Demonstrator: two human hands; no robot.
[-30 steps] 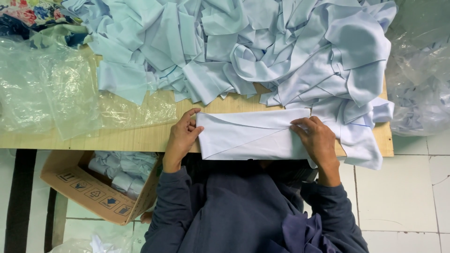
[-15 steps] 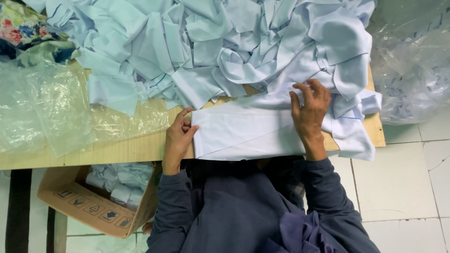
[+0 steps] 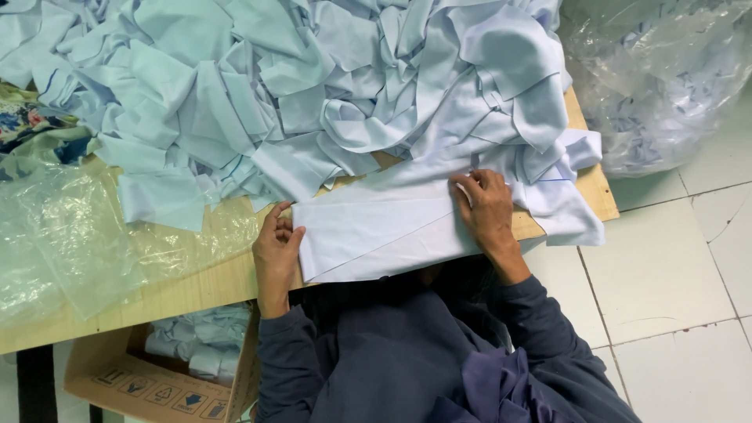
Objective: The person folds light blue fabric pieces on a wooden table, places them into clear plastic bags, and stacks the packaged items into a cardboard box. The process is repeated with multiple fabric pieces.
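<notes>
Since the earlier frames the right hand point(image 3: 487, 210) has come back down from the far edge of the cloth to lie across its right end, and the view has shifted so that more of the tiled floor point(image 3: 674, 274) shows. A person in a dark blue long-sleeved top leans over a light wooden table point(image 3: 188, 286), seen from above. In front of them, at the near edge of the table, lies a folded pale blue fabric piece point(image 3: 376, 235), a long flat band with a crease line running along it. The right hand is spread flat, palm down, pressing the right end without gripping. The left hand point(image 3: 276, 244) is at the left end, fingers curled so that the fingertips pinch or steady the edge; how firmly, the view does not show. The near edge of the band overhangs the table edge, so in my judgement it could slide toward the person's lap if the pressing hand lifts. The loose heap touches its far edge, and a stray piece could get caught in the fold. Counted: two hands, one folded band, one large heap of pale blue fabric pieces point(image 3: 313, 86) too tangled to count, one crumpled clear plastic sheet point(image 3: 70, 235) at the left of the table, one clear plastic bag of cloth point(image 3: 666, 86) on the floor at the right, one cardboard box point(image 3: 149, 372) under the table holding folded pale blue bundles, and one flowered cloth point(image 3: 31, 125) at the far left.
</notes>
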